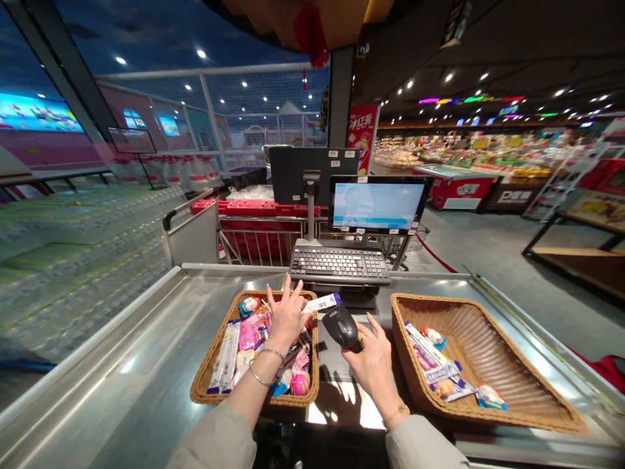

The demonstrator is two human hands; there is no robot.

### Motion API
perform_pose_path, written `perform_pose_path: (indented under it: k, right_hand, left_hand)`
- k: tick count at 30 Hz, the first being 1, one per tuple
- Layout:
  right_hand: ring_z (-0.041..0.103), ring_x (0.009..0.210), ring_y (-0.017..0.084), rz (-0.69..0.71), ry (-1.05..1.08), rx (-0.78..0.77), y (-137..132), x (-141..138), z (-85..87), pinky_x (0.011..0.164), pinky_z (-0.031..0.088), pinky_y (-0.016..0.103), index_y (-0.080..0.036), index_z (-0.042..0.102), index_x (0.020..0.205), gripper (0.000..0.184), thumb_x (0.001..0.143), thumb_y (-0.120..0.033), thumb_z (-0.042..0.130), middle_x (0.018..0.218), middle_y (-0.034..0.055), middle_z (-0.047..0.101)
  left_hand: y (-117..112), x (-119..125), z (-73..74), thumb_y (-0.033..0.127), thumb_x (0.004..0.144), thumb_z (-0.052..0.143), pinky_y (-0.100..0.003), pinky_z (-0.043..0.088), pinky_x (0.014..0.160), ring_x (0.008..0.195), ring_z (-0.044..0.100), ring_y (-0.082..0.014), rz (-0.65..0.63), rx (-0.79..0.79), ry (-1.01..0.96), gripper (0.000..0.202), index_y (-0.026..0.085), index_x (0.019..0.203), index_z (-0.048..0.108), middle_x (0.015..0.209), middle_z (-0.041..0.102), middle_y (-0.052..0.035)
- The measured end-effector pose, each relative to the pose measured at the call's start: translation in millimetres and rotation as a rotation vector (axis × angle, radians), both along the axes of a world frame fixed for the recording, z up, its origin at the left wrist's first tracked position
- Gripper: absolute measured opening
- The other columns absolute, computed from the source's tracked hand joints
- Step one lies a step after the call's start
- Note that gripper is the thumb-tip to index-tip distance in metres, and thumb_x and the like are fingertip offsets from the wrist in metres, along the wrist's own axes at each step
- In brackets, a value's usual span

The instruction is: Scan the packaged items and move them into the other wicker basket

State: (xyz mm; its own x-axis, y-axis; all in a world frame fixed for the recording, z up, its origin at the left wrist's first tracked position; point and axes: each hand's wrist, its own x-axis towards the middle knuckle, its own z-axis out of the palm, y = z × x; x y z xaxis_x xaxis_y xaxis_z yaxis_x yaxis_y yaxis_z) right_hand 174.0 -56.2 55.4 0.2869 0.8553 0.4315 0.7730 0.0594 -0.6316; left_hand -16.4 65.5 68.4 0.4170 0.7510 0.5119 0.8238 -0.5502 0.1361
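Note:
My left hand [288,316] is over the left wicker basket [198,389], pinching one end of a slim white-and-purple candy packet [321,303] that points right. A black barcode scanner [340,326] is in my right hand [372,355], its head close to the packet's label side. The left basket is packed with wrapped sweets: long white packets [225,355], pink pieces [250,333] and a round pink one [300,383]. To the right, another wicker basket [517,352] holds fewer items, among them a purple-and-white packet [443,372] and a red, white and blue wrapped piece [490,397].
Beyond the baskets a black keyboard [339,262] stands below a lit monitor [378,205]. A second screen [297,172] faces away. The metal counter [141,352] has raised edges. A metal cart [258,234] with red crates stands behind it.

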Motion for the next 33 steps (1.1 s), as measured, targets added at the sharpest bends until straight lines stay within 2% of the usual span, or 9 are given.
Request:
perform_pose_path:
  k: [6, 20, 33]
  right_hand:
    - [0.044, 0.137, 0.036, -0.018, -0.018, -0.014, -1, 5, 2.0, 0.105, 0.041, 0.053, -0.027, 0.077, 0.085, 0.021, 0.070, -0.020, 0.065, 0.117, 0.0002, 0.074]
    - [0.044, 0.138, 0.035, -0.049, -0.011, -0.004, -1, 20, 1.2, 0.105, 0.042, 0.053, -0.027, 0.077, 0.082, 0.018, 0.071, -0.020, 0.065, 0.118, 0.0011, 0.074]
    - [0.043, 0.136, 0.035, -0.144, 0.038, 0.020, -5, 54, 1.1, 0.112, 0.037, 0.053, -0.025, 0.078, 0.091, 0.024, 0.072, -0.022, 0.063, 0.122, 0.0015, 0.072]
  left_hand:
    - [1, 7, 4.1, 0.030, 0.086, 0.069, -0.080, -0.006, 0.114, 0.150, 0.027, -0.0392, -0.014, -0.021, 0.000, 0.007, 0.024, 0.087, 0.065, 0.148, 0.055, -0.0080]
    - [10, 27, 2.6, 0.033, 0.090, 0.063, -0.077, -0.006, 0.116, 0.151, 0.023, -0.0373, -0.025, -0.041, -0.001, 0.008, 0.025, 0.089, 0.065, 0.149, 0.053, -0.0067]
    - [17, 67, 6.2, 0.030, 0.088, 0.065, -0.079, -0.004, 0.114, 0.150, 0.027, -0.0386, -0.114, -0.020, -0.017, 0.007, 0.024, 0.087, 0.065, 0.148, 0.054, -0.0083]
